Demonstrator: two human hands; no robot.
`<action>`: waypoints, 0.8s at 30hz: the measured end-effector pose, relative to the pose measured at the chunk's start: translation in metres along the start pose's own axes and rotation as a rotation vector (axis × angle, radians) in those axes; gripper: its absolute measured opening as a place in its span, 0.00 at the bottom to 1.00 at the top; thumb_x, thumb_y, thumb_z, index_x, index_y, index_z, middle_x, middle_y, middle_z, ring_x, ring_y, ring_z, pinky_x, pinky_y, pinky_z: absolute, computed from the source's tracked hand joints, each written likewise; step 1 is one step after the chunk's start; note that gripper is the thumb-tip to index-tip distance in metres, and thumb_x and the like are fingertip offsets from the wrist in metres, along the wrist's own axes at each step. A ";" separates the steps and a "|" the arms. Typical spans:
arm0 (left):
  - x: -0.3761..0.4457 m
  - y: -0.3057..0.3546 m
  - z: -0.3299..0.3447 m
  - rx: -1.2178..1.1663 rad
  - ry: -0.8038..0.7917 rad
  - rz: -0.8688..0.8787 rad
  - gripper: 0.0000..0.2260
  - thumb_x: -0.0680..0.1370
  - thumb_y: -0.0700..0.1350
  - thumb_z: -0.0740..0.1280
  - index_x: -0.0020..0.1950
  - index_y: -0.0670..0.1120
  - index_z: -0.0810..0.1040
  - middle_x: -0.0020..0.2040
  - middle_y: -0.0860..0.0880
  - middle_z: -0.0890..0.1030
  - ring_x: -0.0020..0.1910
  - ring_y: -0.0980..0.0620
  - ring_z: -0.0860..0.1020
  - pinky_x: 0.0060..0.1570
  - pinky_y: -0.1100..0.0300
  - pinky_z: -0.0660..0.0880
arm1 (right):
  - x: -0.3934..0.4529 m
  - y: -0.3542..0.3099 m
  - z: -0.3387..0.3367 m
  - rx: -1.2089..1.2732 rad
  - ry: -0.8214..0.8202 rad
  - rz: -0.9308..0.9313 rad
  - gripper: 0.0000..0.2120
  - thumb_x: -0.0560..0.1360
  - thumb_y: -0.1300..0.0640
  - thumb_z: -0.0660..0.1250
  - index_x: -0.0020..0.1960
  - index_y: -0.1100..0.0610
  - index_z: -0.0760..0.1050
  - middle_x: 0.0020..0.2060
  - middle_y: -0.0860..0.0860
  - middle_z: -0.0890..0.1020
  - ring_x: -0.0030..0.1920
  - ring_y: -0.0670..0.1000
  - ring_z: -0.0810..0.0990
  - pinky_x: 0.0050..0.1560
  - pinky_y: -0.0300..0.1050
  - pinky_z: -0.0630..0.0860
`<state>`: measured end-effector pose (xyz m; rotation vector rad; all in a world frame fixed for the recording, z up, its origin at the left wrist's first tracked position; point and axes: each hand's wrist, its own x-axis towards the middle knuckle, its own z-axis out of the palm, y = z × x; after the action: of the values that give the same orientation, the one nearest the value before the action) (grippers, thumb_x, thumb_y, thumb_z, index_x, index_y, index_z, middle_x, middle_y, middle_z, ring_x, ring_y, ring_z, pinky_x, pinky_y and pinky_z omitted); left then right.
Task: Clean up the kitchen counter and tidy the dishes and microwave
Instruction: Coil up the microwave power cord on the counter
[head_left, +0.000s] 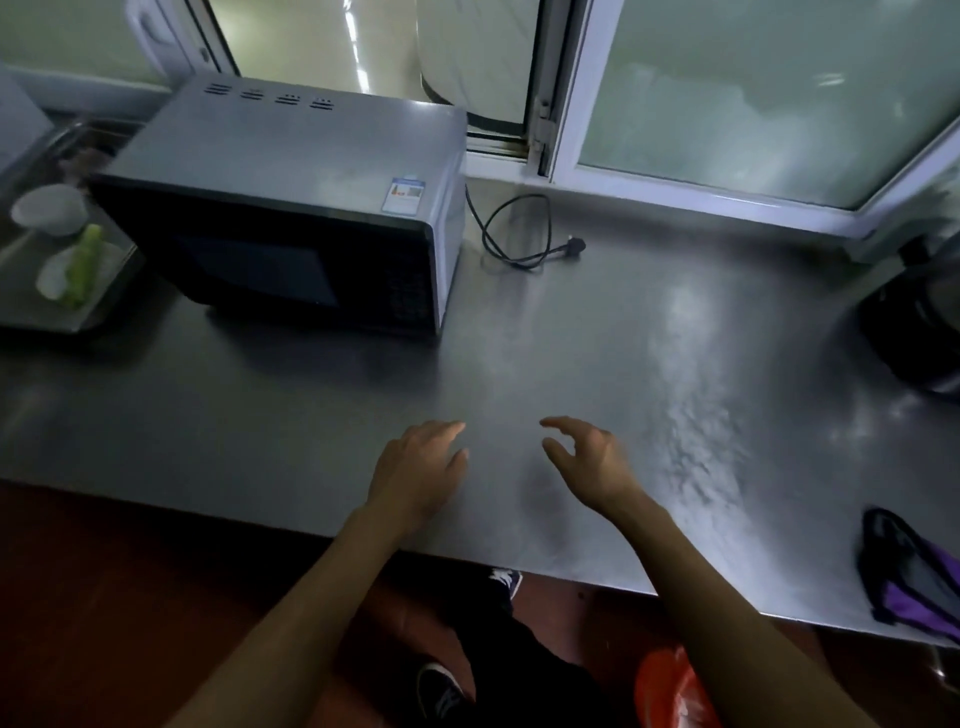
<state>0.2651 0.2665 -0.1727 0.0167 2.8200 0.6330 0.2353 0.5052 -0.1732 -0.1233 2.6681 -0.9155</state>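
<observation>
Both hands hover low over the near middle of the grey stainless-steel bench (597, 322), and neither holds anything. The left hand (415, 470) is palm down with its fingers loosely extended; the right hand (587, 457) has thumb and fingers spread apart in a relaxed curve, so each grip is empty.

Much of the tidying looks done, judging by how things lie. The silver-topped microwave with a black glass door (291, 218) stands square at the back left of the bench, door closed, and its black power cord with plug (519, 234) lies unplugged in a loose loop just to its right. The broad middle of the bench carries no dishes and shows a dull sheen that may be a wiped streak (or only window glare).

What seems left sits at the edges. On the flat metal tray (31, 306) at the far left are a white round bowl (49, 208), a white plate (54, 273) and a pale green vegetable piece (83, 265) lying across it. A purple and black fabric pouch (909, 577) rests at the right front edge, and a dark round appliance (914, 322) sits at the far right.
</observation>
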 end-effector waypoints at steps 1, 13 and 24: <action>0.013 0.002 0.000 0.009 -0.015 0.001 0.29 0.75 0.58 0.54 0.73 0.49 0.73 0.71 0.48 0.75 0.69 0.46 0.72 0.67 0.53 0.68 | 0.010 0.004 -0.001 0.017 -0.004 0.011 0.16 0.81 0.54 0.65 0.69 0.55 0.76 0.66 0.53 0.78 0.61 0.55 0.79 0.59 0.38 0.70; 0.148 0.040 -0.001 0.039 -0.047 0.049 0.22 0.82 0.52 0.61 0.76 0.51 0.68 0.75 0.50 0.70 0.73 0.49 0.67 0.71 0.53 0.65 | 0.131 0.036 -0.027 0.085 -0.004 0.055 0.17 0.81 0.55 0.64 0.69 0.55 0.75 0.68 0.52 0.77 0.68 0.53 0.75 0.69 0.46 0.69; 0.256 0.041 -0.009 -0.093 -0.071 0.082 0.22 0.80 0.50 0.61 0.75 0.47 0.69 0.73 0.46 0.72 0.71 0.45 0.69 0.71 0.47 0.66 | 0.217 0.049 -0.038 0.025 0.039 0.078 0.18 0.80 0.58 0.65 0.69 0.59 0.75 0.67 0.56 0.78 0.67 0.58 0.75 0.68 0.49 0.70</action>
<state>0.0132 0.3167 -0.2091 0.1355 2.7301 0.7657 0.0187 0.5267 -0.2327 0.0044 2.6751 -0.9360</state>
